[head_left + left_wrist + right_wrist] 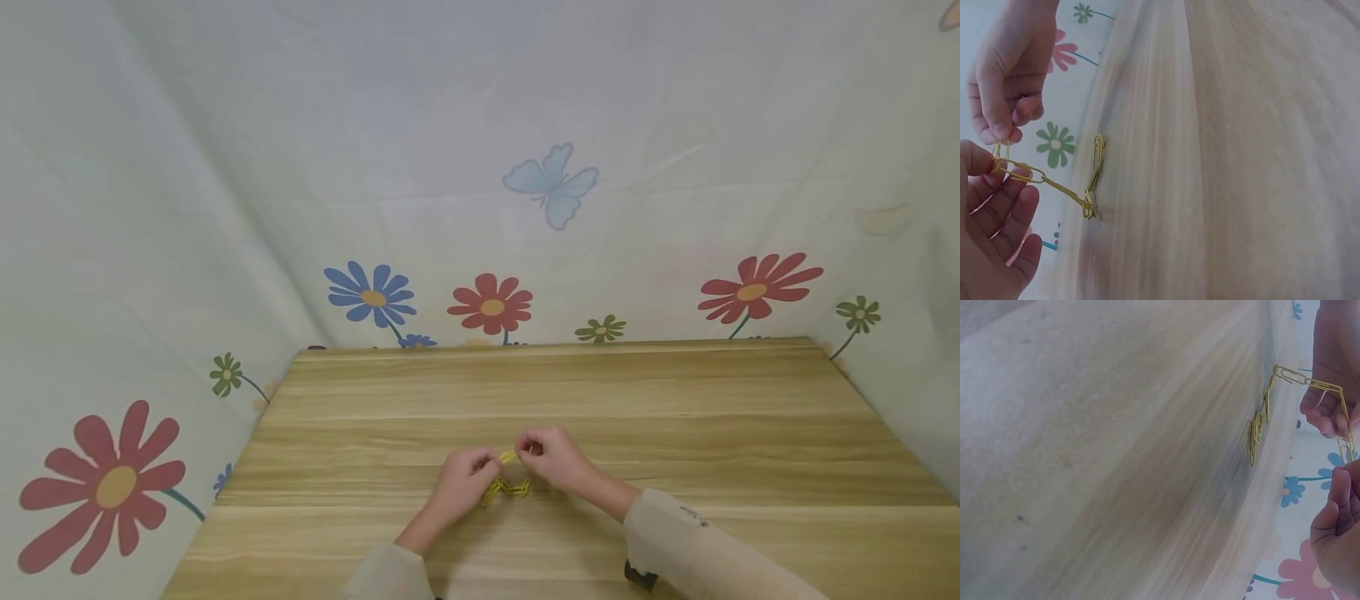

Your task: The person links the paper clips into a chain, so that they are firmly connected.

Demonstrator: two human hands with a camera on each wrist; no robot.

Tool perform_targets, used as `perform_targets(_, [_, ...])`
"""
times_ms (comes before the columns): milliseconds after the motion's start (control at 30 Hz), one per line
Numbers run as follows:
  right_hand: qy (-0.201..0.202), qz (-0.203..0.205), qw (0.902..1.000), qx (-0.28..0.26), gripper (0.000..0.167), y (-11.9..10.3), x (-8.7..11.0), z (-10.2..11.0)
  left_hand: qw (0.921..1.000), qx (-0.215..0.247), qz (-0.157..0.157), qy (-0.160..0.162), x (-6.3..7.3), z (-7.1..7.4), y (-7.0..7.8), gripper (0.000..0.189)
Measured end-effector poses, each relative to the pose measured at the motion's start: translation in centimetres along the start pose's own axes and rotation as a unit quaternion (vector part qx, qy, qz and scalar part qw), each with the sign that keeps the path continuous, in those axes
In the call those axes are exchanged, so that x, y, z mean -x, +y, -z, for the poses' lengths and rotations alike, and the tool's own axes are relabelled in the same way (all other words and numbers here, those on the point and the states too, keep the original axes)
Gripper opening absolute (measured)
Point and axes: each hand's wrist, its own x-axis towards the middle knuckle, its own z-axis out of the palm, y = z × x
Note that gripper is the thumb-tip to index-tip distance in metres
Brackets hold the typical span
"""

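Note:
A chain of linked yellow paper clips (515, 491) hangs between the two hands over the wooden table, its lower part lying on the tabletop. My left hand (463, 482) pinches the chain near its upper end between thumb and fingertips. Close by on the right, my right hand (557, 460) pinches a paper clip at that same end. In the left wrist view the chain (1063, 189) slopes from the fingertips down to the wood. The right wrist view shows a few linked clips (1256, 434) bunched on the table. Fingertips partly hide the clips being pinched.
The wood-grain table (375, 400) spreads around both hands. A pale cloth backdrop (420, 167) printed with flowers and a butterfly hangs behind it and along its sides. A dark object (640, 575) shows beneath the right sleeve.

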Motion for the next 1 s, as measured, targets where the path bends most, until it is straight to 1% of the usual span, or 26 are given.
perform_targets(133, [-0.002, 0.006, 1.0, 0.002, 0.005, -0.05, 0.03, 0.04, 1.0, -0.001, 0.008, 0.003, 0.05, -0.02, -0.01, 0.017])
perform_targets(267, [-0.004, 0.007, 1.0, 0.003, 0.005, 0.01, 0.08, 0.04, 0.9999, 0.0, 0.011, 0.003, 0.1, 0.0, -0.01, 0.017])
perform_targets(600, [-0.006, -0.009, 0.9999, -0.011, 0.006, 0.18, 0.23, 0.23, 0.9998, 0.01, 0.017, 0.003, 0.25, 0.16, -0.03, 0.017])
perform_targets(800, [0.006, -0.016, 0.9998, -0.012, 0.007, 0.26, 0.3, 0.64, 0.9999, 0.007, 0.011, 0.007, 0.35, 0.22, -0.54, 0.016])
perform_targets(1000, [0.001, -0.018, 0.9998, -0.008, 0.007, 0.1, 0.29, 0.81, 0.9999, 0.008, 0.008, 0.002, 0.36, 0.26, -0.74, 0.016])
